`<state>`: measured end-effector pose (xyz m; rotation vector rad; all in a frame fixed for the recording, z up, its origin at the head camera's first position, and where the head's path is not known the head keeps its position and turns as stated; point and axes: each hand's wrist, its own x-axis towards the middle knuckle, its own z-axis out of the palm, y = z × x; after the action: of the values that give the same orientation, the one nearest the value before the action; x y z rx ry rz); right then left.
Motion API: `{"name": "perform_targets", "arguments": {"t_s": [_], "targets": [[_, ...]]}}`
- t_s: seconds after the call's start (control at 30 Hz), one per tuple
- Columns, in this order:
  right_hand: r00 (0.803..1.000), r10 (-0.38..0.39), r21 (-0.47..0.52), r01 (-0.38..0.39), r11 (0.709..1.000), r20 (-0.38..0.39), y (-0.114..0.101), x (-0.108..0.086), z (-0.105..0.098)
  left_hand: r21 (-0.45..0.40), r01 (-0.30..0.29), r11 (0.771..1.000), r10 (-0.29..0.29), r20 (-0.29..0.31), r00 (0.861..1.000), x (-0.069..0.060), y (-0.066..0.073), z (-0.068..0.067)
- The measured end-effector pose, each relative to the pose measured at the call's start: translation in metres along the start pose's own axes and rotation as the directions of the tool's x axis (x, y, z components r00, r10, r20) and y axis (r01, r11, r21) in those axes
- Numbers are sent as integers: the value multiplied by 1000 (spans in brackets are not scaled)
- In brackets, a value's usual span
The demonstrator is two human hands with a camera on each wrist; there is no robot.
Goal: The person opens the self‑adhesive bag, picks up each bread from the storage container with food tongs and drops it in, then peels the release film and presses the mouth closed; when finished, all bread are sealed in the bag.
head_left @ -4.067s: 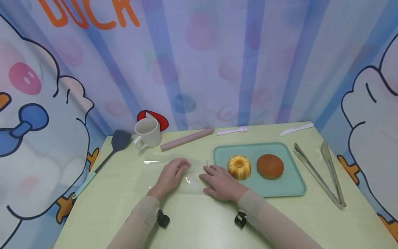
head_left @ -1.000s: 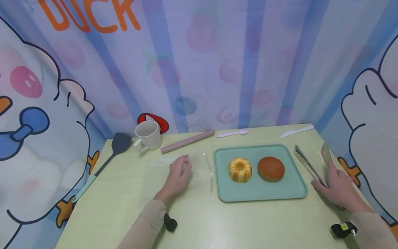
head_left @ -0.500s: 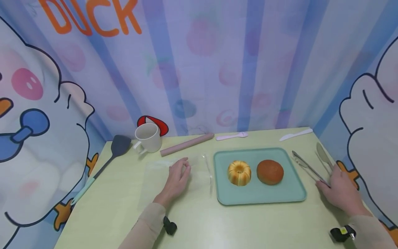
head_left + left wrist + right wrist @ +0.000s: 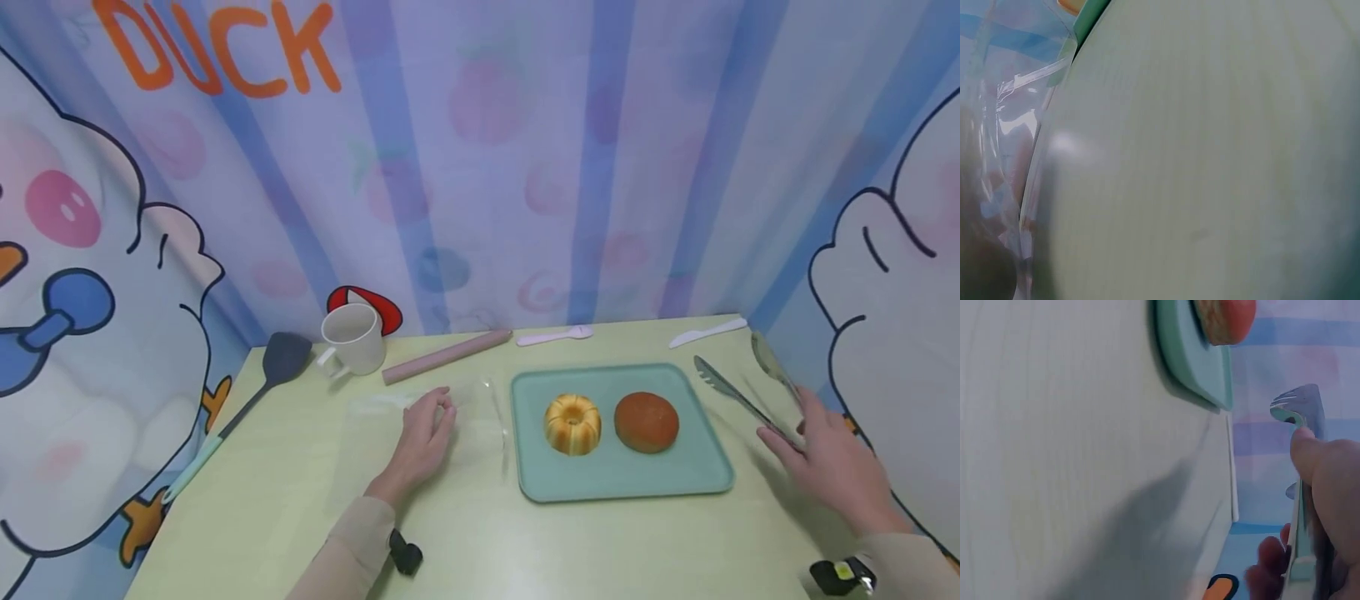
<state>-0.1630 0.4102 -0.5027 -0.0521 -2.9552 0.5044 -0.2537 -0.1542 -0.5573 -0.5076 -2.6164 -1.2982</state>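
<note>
My left hand (image 4: 422, 435) lies over a clear plastic bag (image 4: 480, 429) left of the tray, thumb and fingers bent together pinching its film. In the left wrist view the raised, glossy film of the bag (image 4: 1019, 119) stands along the left side, the fingers blurred behind it. My right hand (image 4: 843, 467) grips metal tongs (image 4: 738, 398) above the table's right side, their two arms spread apart and nothing between the tips. A teal tray (image 4: 626, 492) between the hands carries a ring-shaped yellow cake (image 4: 572, 425) and a round brown bun (image 4: 647, 422).
At the back stand a white mug (image 4: 354, 340), a mauve rod (image 4: 447, 357), a pink plastic fork (image 4: 555, 336) and a white plastic knife (image 4: 707, 332). A dark spatula (image 4: 287, 358) lies along the left edge. A printed curtain (image 4: 487, 208) rises behind the table.
My right hand left the bag, went to the tongs at the right and has now raised them off the table. The left hand stays at the bag, whose right edge has lifted slightly.
</note>
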Motion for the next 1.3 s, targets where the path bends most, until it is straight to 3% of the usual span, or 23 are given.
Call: {"name": "perform_targets", "arguments": {"t_s": [0.23,0.67,1.1,1.3], "targets": [[997,-74,78,71,994,35,-18,-4,-11,-5,6,1000,-6,-3,1000,-1,0,1],[977,-190,75,184,980,94,-48,-12,-10,-2,-5,1000,5,-10,1000,0,-1,1],[957,-203,142,176,974,206,-55,-12,3,2,-11,1000,11,-9,1000,0,1,1],[957,-222,161,193,968,186,-54,-13,10,-4,-13,1000,13,-10,1000,0,-1,1]]}}
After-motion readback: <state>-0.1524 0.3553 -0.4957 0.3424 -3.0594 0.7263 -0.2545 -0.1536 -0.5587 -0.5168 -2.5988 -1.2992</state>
